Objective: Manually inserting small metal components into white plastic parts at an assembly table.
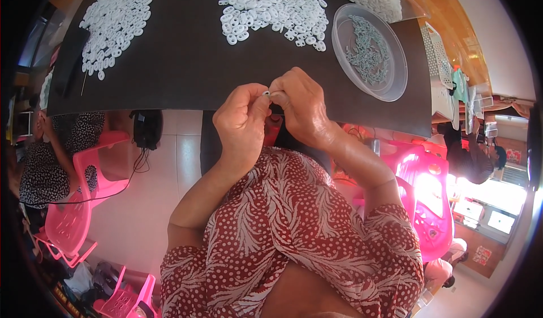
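At the near edge of the dark table (186, 63), my left hand (242, 120) and right hand (302, 111) pinch one small white ring (266, 93); heaps of white rings (271, 7) beyond remain unhandled.

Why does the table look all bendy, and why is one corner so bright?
Head view: the fisheye lens curves the table edge and leaves black corners; daylight glares white at lower right behind the pink chair; the hands and white rings stay evenly lit and fairly sharp.
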`<action>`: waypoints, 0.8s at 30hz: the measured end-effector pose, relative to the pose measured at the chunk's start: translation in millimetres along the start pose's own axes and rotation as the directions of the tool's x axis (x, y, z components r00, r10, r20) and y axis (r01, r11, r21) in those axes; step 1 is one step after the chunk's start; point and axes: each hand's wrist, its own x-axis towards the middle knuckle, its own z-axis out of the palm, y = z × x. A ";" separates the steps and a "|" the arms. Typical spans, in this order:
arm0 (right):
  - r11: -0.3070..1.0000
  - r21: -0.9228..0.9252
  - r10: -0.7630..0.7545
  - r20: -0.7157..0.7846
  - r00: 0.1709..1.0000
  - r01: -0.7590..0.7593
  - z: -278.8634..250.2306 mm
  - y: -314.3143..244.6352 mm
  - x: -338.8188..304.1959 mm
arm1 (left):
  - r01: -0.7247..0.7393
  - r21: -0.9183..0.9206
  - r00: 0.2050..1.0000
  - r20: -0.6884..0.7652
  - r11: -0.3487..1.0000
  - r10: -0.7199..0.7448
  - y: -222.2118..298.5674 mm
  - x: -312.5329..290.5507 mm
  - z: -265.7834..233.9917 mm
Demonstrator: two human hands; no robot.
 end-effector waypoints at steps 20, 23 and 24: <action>0.923 0.225 0.292 0.115 0.949 -0.312 4.3 0.7 2.5 | 0.167 -0.185 0.986 0.019 0.969 -0.166 -1.4 5.4 -11.5; 0.939 0.195 0.257 0.146 0.955 -0.282 5.3 3.5 0.7 | 0.110 -0.089 0.993 -0.023 0.990 -0.113 -0.4 2.3 -7.6; 0.952 0.176 0.229 0.125 0.965 -0.249 7.2 3.0 1.0 | 0.109 -0.090 0.994 -0.023 0.990 -0.111 -2.6 2.2 -7.4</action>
